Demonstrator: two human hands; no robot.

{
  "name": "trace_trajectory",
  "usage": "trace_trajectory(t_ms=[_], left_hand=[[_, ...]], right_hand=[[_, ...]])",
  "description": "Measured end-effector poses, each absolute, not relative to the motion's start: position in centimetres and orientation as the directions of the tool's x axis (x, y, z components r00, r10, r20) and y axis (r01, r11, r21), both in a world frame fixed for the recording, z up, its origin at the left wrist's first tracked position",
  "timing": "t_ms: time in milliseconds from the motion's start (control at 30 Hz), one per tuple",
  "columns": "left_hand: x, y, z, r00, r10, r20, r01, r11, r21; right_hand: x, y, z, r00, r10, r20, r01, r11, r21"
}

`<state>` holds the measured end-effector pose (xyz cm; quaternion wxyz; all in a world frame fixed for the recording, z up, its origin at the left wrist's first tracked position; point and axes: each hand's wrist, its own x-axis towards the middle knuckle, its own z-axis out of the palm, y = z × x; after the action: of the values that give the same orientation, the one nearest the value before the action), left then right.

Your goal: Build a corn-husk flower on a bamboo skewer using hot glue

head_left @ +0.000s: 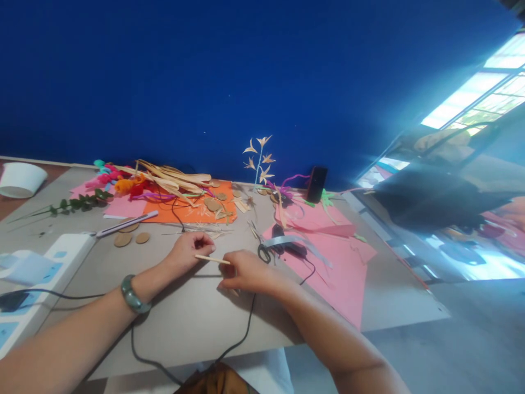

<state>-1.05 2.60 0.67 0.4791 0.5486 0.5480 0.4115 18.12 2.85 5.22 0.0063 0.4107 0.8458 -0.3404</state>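
A short, thin pale wooden stick (212, 259) spans the gap between my hands above the grey table. My right hand (246, 271) grips its right end, fingers closed in a pinch. The stick's left end lies in front of my left hand (191, 250), whose fingers are curled together; anything inside them is too small to make out. To the right of my right hand are scissors (262, 246) with black handles, a black hot-glue gun (290, 247) and a pale ribbon strip (301, 241). Thin wires (176, 232) rest behind my left hand.
Dried husk strips (172, 178), pipe cleaners (125, 183) and orange paper (188, 214) lie back left. A husk-flower stem (259, 161) stands against the blue wall. Pink paper (344, 273) and a phone (316, 185) are right. A power strip (61, 268), cardboard discs (123, 239) and cup (22, 179) are left.
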Motion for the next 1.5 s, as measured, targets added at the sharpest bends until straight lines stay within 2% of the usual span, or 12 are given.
trace_trajectory(t_ms=[67, 167, 267, 400, 567, 800, 900, 1000, 1200, 1300, 1400, 1500], left_hand=[[-1.1, 2.7, 0.5, 0.050, 0.997, -0.065, 0.208, 0.053, 0.977], [-1.1, 2.6, 0.7, 0.066, 0.996, -0.063, 0.189, 0.049, 0.981], [-1.0, 2.4, 1.1, 0.091, 0.993, -0.070, 0.185, 0.052, 0.981], [-0.7, 2.1, 1.5, 0.177, 0.979, -0.100, 0.171, 0.069, 0.983], [-0.7, 1.8, 1.6, 0.251, 0.959, -0.132, 0.165, 0.092, 0.982], [-1.1, 1.6, 2.1, 0.349, 0.919, -0.185, -0.032, 0.210, 0.977], [-1.1, 1.7, 2.0, 0.308, 0.937, -0.167, -0.088, 0.203, 0.975], [-1.0, 1.8, 1.7, 0.235, 0.965, -0.112, -0.123, 0.143, 0.982], [-1.0, 1.9, 1.6, 0.187, 0.982, 0.005, -0.016, -0.002, 1.000], [-0.9, 1.9, 1.9, 0.179, 0.983, 0.049, 0.009, -0.052, 0.999], [-0.9, 1.7, 2.0, 0.209, 0.978, 0.011, -0.016, -0.008, 1.000], [-0.7, 1.5, 1.9, 0.303, 0.951, -0.057, -0.091, 0.088, 0.992]], right_hand=[[17.6, 2.5, 4.8, -0.642, 0.705, -0.302, 0.736, 0.454, -0.502], [17.6, 2.5, 4.2, -0.676, 0.676, -0.293, 0.709, 0.487, -0.511], [18.2, 3.0, 3.9, -0.711, 0.669, -0.218, 0.633, 0.473, -0.613], [18.7, 3.8, 4.0, -0.629, 0.772, -0.089, 0.564, 0.375, -0.735], [18.6, 4.2, 3.8, -0.656, 0.723, 0.214, 0.440, 0.597, -0.671], [18.7, 3.9, 3.7, -0.601, 0.740, 0.303, 0.432, 0.619, -0.655], [18.8, 4.0, 3.9, -0.429, 0.858, 0.280, 0.484, 0.481, -0.731], [18.8, 4.4, 3.8, -0.307, 0.936, 0.171, 0.448, 0.301, -0.842], [18.2, 4.4, 3.5, -0.559, 0.829, -0.002, 0.408, 0.273, -0.871], [18.0, 4.2, 3.6, -0.543, 0.839, 0.004, 0.393, 0.259, -0.882], [18.0, 4.2, 3.8, -0.428, 0.904, -0.022, 0.280, 0.109, -0.954], [18.2, 4.1, 4.2, -0.453, 0.880, -0.143, 0.045, -0.138, -0.989]])
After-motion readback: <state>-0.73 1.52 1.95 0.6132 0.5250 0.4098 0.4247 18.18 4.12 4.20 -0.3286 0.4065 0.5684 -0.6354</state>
